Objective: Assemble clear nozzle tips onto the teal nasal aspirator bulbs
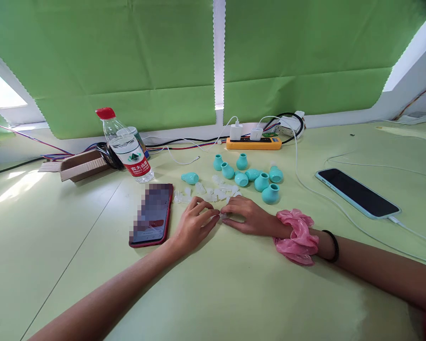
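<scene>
My left hand (198, 221) and my right hand (246, 215) meet fingertip to fingertip low over the table. Between their pinched thumbs and index fingers is a small clear plastic piece (223, 216), mostly covered by the fingers. Just beyond the hands lies a loose spread of clear and whitish plastic pieces (210, 197), some tube-shaped. Behind these sit several teal rubber bulbs (261, 182), many with an open neck facing up. One teal bulb (190, 178) lies on its side farther left. A pink scrunchie (296, 237) and a dark bracelet circle my right wrist.
Left of my left hand lies a red-cased phone (152, 215). A water bottle (129, 149) stands behind it, beside an open cardboard box (83, 166). An orange power strip (253, 143) holds chargers at the back. A white cable runs past a charging phone (357, 192) at right.
</scene>
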Available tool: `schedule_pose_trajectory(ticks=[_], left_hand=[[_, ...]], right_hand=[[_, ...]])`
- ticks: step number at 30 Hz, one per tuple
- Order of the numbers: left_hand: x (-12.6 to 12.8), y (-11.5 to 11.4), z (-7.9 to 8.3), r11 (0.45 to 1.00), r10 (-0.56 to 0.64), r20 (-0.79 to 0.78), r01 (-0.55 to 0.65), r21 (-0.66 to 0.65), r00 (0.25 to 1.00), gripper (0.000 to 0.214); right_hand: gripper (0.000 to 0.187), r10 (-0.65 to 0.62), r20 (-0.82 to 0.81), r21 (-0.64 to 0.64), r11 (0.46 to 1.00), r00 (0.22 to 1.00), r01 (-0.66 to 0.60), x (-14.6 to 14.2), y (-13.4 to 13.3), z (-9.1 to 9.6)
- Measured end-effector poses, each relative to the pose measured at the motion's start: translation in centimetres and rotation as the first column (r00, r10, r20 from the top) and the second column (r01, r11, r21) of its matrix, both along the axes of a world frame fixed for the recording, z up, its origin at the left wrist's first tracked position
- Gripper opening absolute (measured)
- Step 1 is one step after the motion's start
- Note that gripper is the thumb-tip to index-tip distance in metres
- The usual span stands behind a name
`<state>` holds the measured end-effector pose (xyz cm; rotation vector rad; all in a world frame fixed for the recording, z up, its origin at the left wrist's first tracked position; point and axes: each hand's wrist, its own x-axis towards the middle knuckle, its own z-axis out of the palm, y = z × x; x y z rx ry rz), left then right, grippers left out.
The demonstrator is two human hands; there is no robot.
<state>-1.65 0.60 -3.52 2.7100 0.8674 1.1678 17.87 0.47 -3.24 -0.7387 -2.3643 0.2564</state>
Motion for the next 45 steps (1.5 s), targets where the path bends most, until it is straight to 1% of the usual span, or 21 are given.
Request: schedule_pose_trajectory(ticks=[7,14,21,29,45], left_hand=[[-0.12,-0.06,-0.05,1.0,-0.003,-0.003,0.003,-0.02,1.0,0.01],[-0.05,-0.41,0.51,0.999,0.001,-0.013,-0.001,-0.042,1.0,0.015],[-0.1,-0.5,0.42,0.998,0.001,-0.036,-0.004,-0.064,0.999,0.019],[0.02,-0.64,0.83,0.998,-0.015,-0.034,0.013,-0.063,0.999,0.02],[-0.02,-0.54,0.52,0.998,-0.028,-0.022,0.026,-0.06,0.999,0.02]], right_hand=[[0.016,-0.001,0.001,-0.01,1.0,1.0,0.001,0.02,-0.04,-0.05],[0.015,0.005,-0.011,-0.012,1.0,1.0,-0.005,0.03,0.04,-0.05],[0.016,0.0,-0.01,-0.02,1.0,1.0,0.0,-0.02,0.01,0.02],[0.017,-0.002,-0.014,-0.031,1.0,1.0,0.002,0.0,-0.13,0.11],[0.018,0.005,-0.018,-0.029,1.0,1.0,-0.005,0.02,0.01,0.0]])
